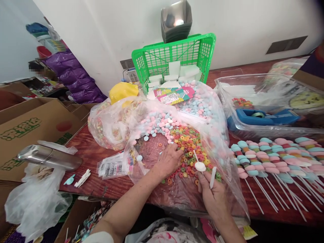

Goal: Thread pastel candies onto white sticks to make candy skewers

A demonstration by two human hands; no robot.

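My left hand reaches into a pile of colourful gummy rings, fingers bent and closed; whatever they pinch is hidden. My right hand is closed on a thin white stick carrying a round white marshmallow. A flat white strip also pokes up between its fingers. Pink and blue marshmallow discs lie behind the rings, on a spread clear plastic bag. To the right, finished-looking skewers of marshmallows and gummies lie in rows, their white sticks pointing toward me.
Behind stand a green basket with white boxes and a clear tub holding a blue tape dispenser. A steel flask lies at the left near printed packets. Cardboard boxes sit beyond the table edge.
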